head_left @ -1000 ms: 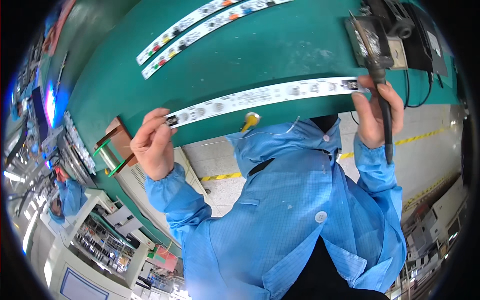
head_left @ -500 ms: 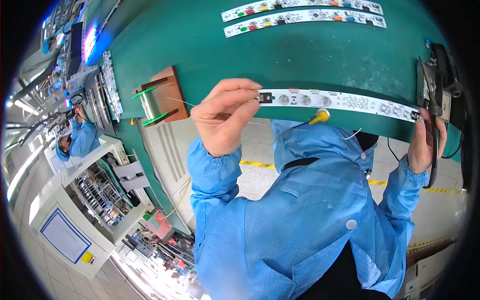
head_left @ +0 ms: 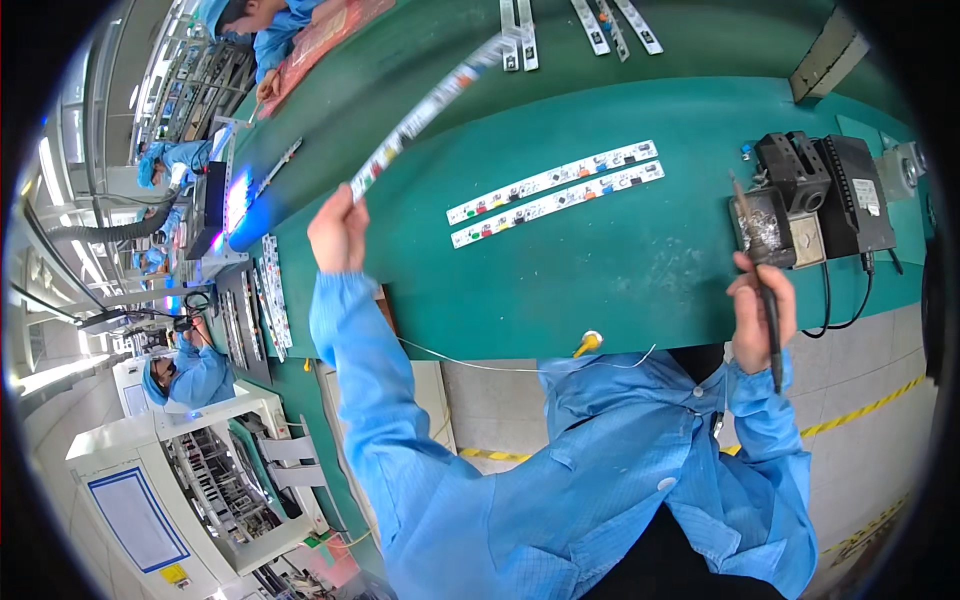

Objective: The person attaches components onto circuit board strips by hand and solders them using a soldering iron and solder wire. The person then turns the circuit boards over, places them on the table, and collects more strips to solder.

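Note:
My left hand [head_left: 338, 232] is closed on one end of a long, narrow white circuit board strip [head_left: 425, 112] with coloured parts along it. The strip slants up and away over the far side of the bench, its far end blurred. In my right hand [head_left: 762, 310] is a soldering iron [head_left: 753, 232], gripped like a pen with its tip pointing away, over the iron stand's tray. Two more board strips, an upper one [head_left: 552, 182] and a lower one [head_left: 560, 206], lie side by side on the green bench mat [head_left: 600, 285] between my hands.
A black soldering iron stand [head_left: 793, 172] and a dark control box [head_left: 856, 190] stand at the right. A thin solder wire [head_left: 480, 366] runs along the bench's front edge near a yellow-and-white piece [head_left: 590, 343]. More strips lie at the back, where a co-worker [head_left: 285, 35] is.
My left hand has swung the strip up and away to the far left, and my right hand has let go of its other end. The soldering iron now points forward in my right hand.

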### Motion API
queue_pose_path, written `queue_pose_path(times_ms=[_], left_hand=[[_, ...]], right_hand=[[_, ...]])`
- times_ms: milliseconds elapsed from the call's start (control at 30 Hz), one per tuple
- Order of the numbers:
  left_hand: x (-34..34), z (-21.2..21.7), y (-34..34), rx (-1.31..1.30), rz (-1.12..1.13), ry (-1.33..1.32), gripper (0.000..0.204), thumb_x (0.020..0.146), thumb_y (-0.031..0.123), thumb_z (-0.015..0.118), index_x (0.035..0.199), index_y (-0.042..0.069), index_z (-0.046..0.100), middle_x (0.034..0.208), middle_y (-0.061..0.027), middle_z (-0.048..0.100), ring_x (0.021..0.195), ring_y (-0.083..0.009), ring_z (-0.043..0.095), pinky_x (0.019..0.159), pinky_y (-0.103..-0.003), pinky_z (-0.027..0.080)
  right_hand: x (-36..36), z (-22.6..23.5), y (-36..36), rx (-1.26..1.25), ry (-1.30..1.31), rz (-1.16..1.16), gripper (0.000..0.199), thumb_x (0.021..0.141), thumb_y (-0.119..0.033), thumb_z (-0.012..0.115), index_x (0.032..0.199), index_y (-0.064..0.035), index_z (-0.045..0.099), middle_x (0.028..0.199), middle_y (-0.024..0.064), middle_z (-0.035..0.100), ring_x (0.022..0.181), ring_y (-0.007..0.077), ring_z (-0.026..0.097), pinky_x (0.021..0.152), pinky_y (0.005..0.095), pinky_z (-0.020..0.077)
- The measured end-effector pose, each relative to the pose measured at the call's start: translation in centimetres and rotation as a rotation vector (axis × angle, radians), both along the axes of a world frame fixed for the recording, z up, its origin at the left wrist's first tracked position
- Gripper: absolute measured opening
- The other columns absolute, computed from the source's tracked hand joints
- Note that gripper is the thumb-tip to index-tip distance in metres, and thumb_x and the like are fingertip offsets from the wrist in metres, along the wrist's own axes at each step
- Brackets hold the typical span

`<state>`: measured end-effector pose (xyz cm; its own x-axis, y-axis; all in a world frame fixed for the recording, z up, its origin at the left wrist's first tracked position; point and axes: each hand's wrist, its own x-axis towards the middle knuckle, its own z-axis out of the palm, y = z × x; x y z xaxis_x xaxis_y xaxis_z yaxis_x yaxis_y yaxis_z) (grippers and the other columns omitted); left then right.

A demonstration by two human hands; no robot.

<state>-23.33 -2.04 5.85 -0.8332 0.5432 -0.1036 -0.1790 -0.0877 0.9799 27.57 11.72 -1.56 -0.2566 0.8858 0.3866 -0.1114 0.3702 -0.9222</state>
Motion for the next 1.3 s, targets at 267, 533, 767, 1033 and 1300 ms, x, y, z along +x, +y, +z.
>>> queue_pose_path(times_ms=[267,533,767,1033,1300], left_hand=[[-5.8,-4.9,14.4,-0.761,0.102,0.152,0.032,0.093,0.018,0.060,0.106,-0.011,0.062,0.091,-0.0215,0.070,0.095,-0.0319,0.068,0.084,-0.036,0.056],[-0.3,-4.1,29.9,-0.840,-0.122,1.380,0.077,0.080,0.058,0.060,0.127,-0.003,0.058,0.101,-0.0192,0.072,0.096,-0.0361,0.068,0.089,-0.041,0.052],[8.2,-6.1,42.4,-0.969,-0.311,0.785,0.121,0.063,0.078,0.065,0.146,-0.004,0.031,0.142,-0.0285,0.041,0.133,-0.0405,0.040,0.111,-0.043,0.033],[17.9,-5.1,46.1,-1.114,-0.408,0.990,0.107,0.066,0.053,0.074,0.148,0.003,0.026,0.141,-0.0243,0.039,0.132,-0.0360,0.041,0.103,-0.049,0.041],[14.9,-4.0,44.3,-1.272,-0.390,1.056,0.085,0.069,0.028,0.066,0.139,-0.007,0.032,0.129,-0.0253,0.055,0.118,-0.0396,0.056,0.102,-0.040,0.045]], right_hand=[[0.2,-2.4,-0.3,0.151,-0.099,-0.040,0.034,0.086,0.005,0.062,0.118,-0.0012,0.053,0.089,0.0167,0.063,0.080,0.0223,0.063,0.082,0.0388,0.0522],[0.3,-1.9,0.3,0.247,-0.088,0.004,0.037,0.083,0.005,0.064,0.118,-0.0006,0.052,0.083,0.0186,0.063,0.080,0.0306,0.067,0.080,0.0449,0.0554],[0.7,-2.1,-0.1,0.230,-0.159,-0.071,0.037,0.078,0.001,0.070,0.112,-0.0028,0.054,0.105,0.0282,0.066,0.075,0.0288,0.068,0.065,0.0351,0.0560],[0.8,-2.1,-0.1,0.190,-0.141,-0.071,0.037,0.070,0.003,0.073,0.103,-0.0009,0.056,0.101,0.0273,0.067,0.082,0.0359,0.070,0.069,0.0391,0.0573],[0.6,-1.8,-0.2,0.196,-0.139,-0.095,0.040,0.070,0.007,0.071,0.106,-0.0017,0.055,0.101,0.0265,0.067,0.084,0.0372,0.070,0.071,0.0395,0.0572]])
